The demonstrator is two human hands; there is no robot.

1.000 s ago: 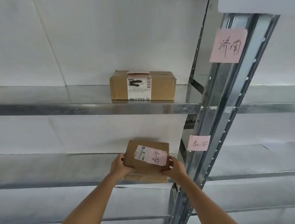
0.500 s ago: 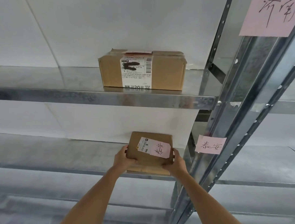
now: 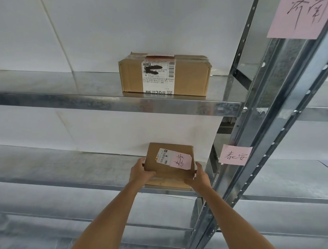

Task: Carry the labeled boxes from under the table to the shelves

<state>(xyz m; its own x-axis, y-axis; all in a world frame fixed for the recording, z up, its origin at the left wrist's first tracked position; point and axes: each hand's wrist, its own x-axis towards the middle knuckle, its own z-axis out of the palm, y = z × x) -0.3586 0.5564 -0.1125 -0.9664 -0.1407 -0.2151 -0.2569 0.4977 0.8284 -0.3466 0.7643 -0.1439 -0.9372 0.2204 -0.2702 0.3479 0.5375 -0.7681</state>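
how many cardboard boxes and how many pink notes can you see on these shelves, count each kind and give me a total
Cardboard boxes: 2, the large box on the upper shelf and the small box held by the left hand and right hand.
Pink notes: 3, the top post note, the lower post note, and the box note.
Total: 5

Two brown cardboard boxes: a larger one (image 3: 164, 75) and a flat smaller one (image 3: 169, 164). Two pink handwritten paper notes on the upright, upper (image 3: 299, 17) and lower (image 3: 235, 155). Two bare hands, left hand (image 3: 139, 170) and right hand (image 3: 199, 177).
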